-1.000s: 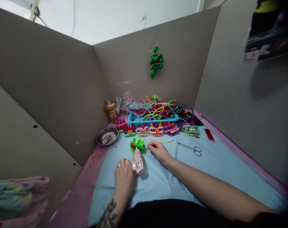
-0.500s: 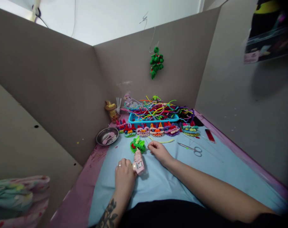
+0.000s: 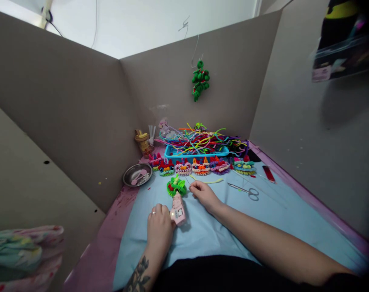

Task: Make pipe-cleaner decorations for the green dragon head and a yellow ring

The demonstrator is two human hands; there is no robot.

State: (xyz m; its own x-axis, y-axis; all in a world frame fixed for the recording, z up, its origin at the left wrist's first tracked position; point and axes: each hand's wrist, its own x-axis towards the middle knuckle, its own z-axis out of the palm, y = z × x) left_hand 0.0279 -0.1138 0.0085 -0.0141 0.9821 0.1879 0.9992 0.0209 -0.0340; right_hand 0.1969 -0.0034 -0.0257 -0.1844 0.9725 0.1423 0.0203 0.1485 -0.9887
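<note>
My left hand [image 3: 160, 221] is wrapped round a small pink glue gun [image 3: 178, 211]. Its nozzle points away from me and meets the near side of a green pipe-cleaner figure [image 3: 175, 185] with a red spot, lying on the blue cloth. Just right of that figure, my right hand [image 3: 204, 194] is closed in a pinch. A thin, metal-looking stick [image 3: 187, 181] pokes out from its fingertips; its exact kind is too small to make out. Behind the right hand lies a pale yellow-green pipe cleaner [image 3: 213, 181].
Several colourful pipe-cleaner heads [image 3: 201, 166] stand in a row before a blue tray [image 3: 199, 155] heaped with pipe cleaners. A steel bowl [image 3: 132, 183] sits left, scissors [image 3: 244, 190] lie right. Grey partitions [image 3: 229, 73] surround the table; a green pipe-cleaner bunch [image 3: 200, 83] hangs behind.
</note>
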